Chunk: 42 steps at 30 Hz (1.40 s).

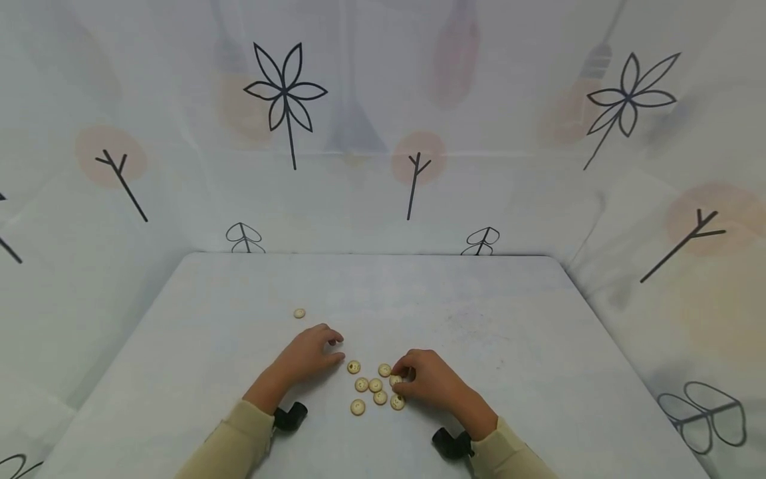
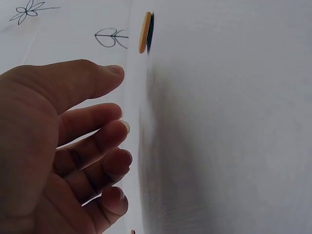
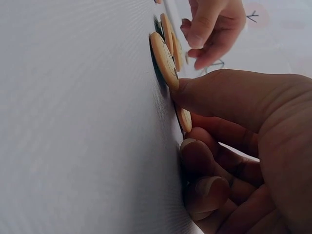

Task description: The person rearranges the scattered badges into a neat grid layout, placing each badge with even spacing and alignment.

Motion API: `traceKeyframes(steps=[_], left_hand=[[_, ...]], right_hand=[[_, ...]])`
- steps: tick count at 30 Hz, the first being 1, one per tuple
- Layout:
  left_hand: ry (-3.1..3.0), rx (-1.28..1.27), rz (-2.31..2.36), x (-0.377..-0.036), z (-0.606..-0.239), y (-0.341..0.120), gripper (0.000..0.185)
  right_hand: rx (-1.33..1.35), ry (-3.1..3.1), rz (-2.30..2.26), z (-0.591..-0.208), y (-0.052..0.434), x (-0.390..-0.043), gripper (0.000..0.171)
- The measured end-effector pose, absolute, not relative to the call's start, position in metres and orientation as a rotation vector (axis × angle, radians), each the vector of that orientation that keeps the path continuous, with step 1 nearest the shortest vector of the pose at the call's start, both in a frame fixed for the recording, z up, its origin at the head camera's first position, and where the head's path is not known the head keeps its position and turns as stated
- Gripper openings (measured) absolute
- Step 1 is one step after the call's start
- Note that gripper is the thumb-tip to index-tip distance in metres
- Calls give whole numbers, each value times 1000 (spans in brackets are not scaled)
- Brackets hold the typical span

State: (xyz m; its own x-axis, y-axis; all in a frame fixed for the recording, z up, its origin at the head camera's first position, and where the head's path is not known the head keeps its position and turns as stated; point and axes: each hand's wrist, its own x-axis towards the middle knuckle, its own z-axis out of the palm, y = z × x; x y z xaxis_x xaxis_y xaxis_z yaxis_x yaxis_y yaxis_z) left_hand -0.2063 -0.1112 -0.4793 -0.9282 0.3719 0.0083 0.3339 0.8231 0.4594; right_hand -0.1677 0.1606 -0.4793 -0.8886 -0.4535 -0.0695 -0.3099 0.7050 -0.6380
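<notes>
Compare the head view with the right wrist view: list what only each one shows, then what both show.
Only the head view: the whole table, a lone button far from the cluster, both sleeves, the printed backdrop.

Only the right wrist view: the right hand's fingertips curled against the table, pinching a button close up.

Both: the right hand at the button cluster and the left hand beside it, holding nothing.
</notes>
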Motion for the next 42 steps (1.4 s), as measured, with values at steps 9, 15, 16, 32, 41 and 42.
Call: traceKeyframes(steps=[9,15,16,32,41,42], left_hand=[[2868,646,752,-201,-477,-107,20],[2824,674,770,-198,-471,-103,18],[2817,681,771,-197,-471,-103,18],[2774,779,676,-195,-469,-94,19],[2763,778,630,-193,-466,-90,18],[2761,780,626,-193,-467,-89,17]], right_hand=[[-576,2672,-946,-478,160,-168,17],[-582,2667,-945,-478,161,-169,17],[-584,2668,-944,-478,161,-169,17],[-589,2676,-957,-480,161,-168,17],[-601,2675,-970,-477,161,-166,16],[-601,2671,-973,-477,161,-166,16]])
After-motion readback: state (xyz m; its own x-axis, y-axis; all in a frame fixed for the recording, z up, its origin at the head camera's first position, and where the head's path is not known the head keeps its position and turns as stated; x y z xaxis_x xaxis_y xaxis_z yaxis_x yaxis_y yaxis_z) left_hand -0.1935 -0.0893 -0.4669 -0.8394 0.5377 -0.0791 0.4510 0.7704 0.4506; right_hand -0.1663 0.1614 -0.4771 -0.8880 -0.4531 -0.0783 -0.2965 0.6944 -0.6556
